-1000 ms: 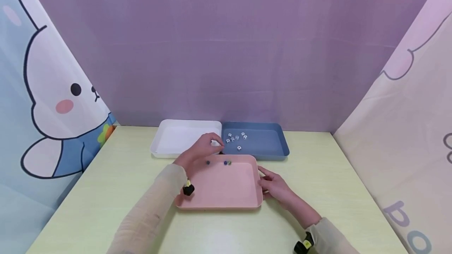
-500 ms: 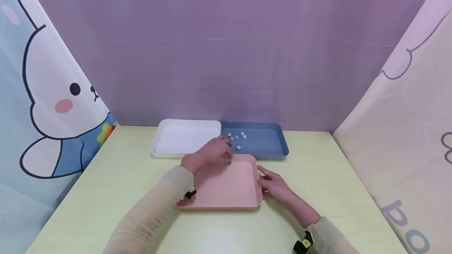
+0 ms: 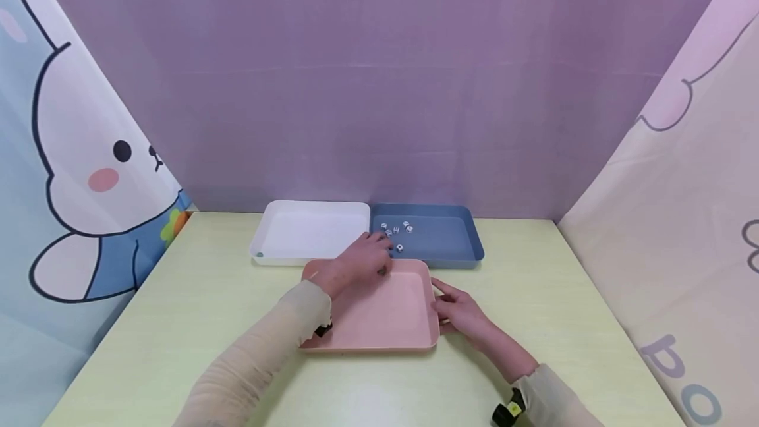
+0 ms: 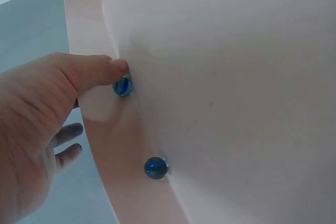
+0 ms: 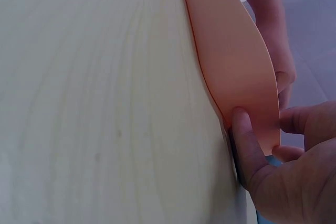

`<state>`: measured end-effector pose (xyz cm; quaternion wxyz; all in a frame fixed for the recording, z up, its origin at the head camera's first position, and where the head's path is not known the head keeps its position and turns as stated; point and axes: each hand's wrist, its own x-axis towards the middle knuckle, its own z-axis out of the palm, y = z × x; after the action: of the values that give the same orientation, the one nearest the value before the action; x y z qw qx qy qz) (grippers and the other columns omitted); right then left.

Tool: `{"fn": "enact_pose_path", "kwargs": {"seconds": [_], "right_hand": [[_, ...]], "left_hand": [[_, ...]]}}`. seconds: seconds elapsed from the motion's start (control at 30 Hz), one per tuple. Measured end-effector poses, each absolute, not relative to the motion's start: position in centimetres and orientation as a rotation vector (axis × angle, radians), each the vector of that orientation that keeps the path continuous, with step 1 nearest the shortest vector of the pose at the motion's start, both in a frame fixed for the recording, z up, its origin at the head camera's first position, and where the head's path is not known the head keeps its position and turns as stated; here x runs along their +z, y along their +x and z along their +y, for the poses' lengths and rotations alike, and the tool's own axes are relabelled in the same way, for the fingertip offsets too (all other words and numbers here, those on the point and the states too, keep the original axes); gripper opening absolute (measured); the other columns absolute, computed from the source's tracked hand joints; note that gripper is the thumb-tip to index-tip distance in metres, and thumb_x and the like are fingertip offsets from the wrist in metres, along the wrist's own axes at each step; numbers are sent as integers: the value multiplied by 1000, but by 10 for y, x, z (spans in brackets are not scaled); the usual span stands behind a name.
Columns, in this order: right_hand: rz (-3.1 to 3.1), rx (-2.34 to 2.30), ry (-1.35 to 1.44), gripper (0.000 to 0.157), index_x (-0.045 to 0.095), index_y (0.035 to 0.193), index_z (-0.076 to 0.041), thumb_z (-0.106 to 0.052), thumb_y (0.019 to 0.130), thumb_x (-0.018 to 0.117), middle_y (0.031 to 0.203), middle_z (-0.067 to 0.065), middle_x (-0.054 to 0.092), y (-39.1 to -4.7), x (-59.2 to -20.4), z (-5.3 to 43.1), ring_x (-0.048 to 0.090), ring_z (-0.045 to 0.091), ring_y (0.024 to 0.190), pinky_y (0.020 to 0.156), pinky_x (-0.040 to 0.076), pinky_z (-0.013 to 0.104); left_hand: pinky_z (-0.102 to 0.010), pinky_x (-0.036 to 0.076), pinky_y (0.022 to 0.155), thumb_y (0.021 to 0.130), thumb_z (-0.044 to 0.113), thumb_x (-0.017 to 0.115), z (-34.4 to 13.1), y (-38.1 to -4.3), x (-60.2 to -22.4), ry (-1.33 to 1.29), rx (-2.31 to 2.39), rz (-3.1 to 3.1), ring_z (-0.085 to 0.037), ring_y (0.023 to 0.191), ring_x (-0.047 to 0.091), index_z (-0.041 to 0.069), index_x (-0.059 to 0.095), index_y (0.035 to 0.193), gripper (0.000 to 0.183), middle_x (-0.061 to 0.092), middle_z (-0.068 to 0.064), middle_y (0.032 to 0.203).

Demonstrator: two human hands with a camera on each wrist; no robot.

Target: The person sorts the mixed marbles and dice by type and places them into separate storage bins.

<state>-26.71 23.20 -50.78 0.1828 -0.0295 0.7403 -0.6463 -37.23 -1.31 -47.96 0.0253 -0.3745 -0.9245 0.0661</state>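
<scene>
My left hand (image 3: 362,261) reaches over the far wall of the pink tray (image 3: 385,315). Its thumb touches a blue swirled glass marble (image 4: 123,86) at the foot of that wall. Two fingertips hang loosely outside the wall, while the other fingers are hidden. A second, darker blue marble (image 4: 156,168) lies along the same wall, apart from the hand. My right hand (image 3: 465,313) holds the tray's right side. In the right wrist view its thumb (image 5: 244,129) lies against the outer wall, with other fingertips at the rim.
Behind the pink tray stand a white tray (image 3: 314,226) and a blue tray (image 3: 441,236), side by side. One marble (image 3: 259,255) is in the white tray's near left corner. Several white dice (image 3: 400,248) lie in the blue tray. A purple cloth (image 3: 379,84) rises behind the table.
My left hand has moved right, from above the white tray's near right corner to the marbles at the pink tray's far wall. A marble now shows in the white tray's corner. The right hand stays put.
</scene>
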Motion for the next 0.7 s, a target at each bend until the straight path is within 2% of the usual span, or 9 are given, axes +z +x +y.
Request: {"fn": "enact_pose_path", "kwargs": {"seconds": [0.23,0.4,0.7], "right_hand": [[2094,-1830,-86,58,33,152,-9,-7,97,51,114,23,58,-268,-507,232,65,28,81,67,58,42],[2087,-1830,-92,58,32,152,-9,-7,98,51,114,22,58,-268,-509,232,66,28,82,67,58,42],[2077,-1828,-80,58,32,152,-10,-8,98,51,114,22,58,-269,-508,232,65,28,83,68,57,42]], "left_hand": [[-43,41,93,88,13,68,-12,-372,-481,-1146,291,-2820,-24,113,43,28,75,82,18,57,0,115],[-42,43,88,87,15,68,-12,-369,-480,-1178,322,-2764,-24,111,45,26,72,73,18,58,0,114],[-46,42,96,86,17,69,-12,-370,-483,-1198,272,-2723,-28,123,43,22,68,66,21,58,-2,125]]}}
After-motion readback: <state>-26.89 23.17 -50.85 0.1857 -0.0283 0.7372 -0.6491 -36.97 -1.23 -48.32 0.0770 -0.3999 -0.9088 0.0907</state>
